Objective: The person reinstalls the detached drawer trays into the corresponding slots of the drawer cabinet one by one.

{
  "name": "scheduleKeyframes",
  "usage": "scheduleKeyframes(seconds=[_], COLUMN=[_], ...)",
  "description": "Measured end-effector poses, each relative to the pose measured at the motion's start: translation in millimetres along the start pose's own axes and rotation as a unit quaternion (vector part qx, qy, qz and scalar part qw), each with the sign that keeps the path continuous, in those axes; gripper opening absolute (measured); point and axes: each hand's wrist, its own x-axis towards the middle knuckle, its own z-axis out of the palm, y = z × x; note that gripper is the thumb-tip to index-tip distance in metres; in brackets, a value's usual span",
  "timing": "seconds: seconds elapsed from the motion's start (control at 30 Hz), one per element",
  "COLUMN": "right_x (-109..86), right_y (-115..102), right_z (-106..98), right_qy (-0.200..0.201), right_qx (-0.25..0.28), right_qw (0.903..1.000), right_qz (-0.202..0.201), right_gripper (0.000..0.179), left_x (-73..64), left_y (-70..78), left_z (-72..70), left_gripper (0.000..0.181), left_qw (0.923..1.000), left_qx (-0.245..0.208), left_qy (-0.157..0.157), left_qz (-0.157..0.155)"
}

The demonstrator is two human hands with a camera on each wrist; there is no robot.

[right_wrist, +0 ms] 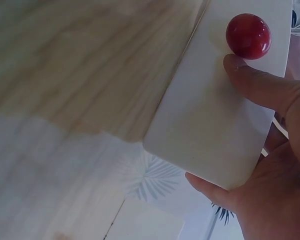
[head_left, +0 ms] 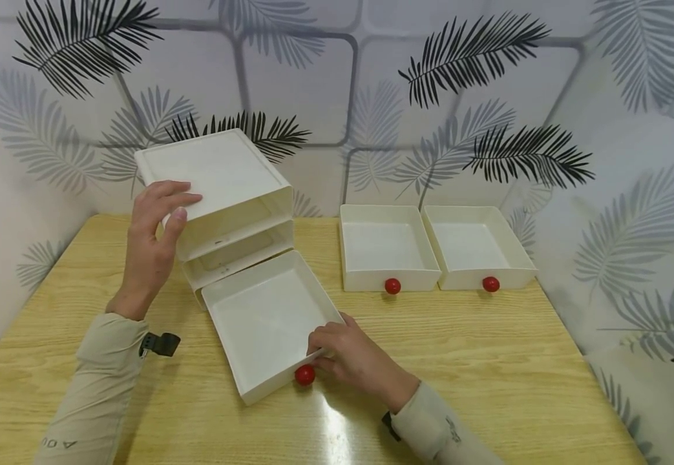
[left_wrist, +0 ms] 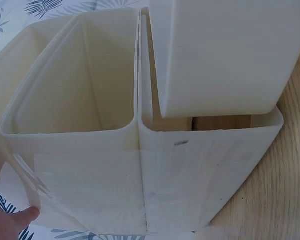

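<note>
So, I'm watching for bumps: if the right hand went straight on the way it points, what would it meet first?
The right hand grips the nearest drawer, so that comes first; beyond it, probably the white cabinet, though depth is hard to judge.

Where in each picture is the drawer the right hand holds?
Head: the drawer is below and left of centre.
Left wrist: the drawer fills the upper right, cut off by the edge.
Right wrist: the drawer's front runs from centre to upper right.
Shared landmark: the table, in all three.
</note>
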Motion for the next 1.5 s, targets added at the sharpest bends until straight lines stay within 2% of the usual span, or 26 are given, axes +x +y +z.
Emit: scheduleKeyframes(seconds=[0.43,1.1,1.27,1.4,1.5], right_x=[7.3,23.8,25.0,24.6,24.9], right_y=[0.0,4.1,2.2,1.1,0.6], right_z=[-0.3,1.3,1.3,1.5,2.3], right_qy=[-0.014,0.006,0.005,0.002,0.002], right_qx=[0.016,0.016,0.019,0.033,0.049], right_qw=[0.9998,0.9998,0.9997,0.9972,0.9932], right_qz=[0.006,-0.004,0.017,0.067,0.106], right_gripper=[0.016,0.011,0.012,0.016,0.026], left_x=[-1.7,0.4,-0.5,-0.8,-1.6], left_y=[-3.1,3.0,-1.0,-3.6,-4.3], left_z=[0.4,0.7,0.8,2.3,2.4], left_gripper=[0.032,0.035,0.034,0.035,0.035], left_qw=[1.0,0.9999,1.0,1.0,1.0], left_qx=[-0.004,-0.01,-0.004,-0.003,-0.003], left_qy=[0.0,0.008,0.002,0.002,0.002], left_qz=[-0.002,0.004,-0.005,-0.002,0.0])
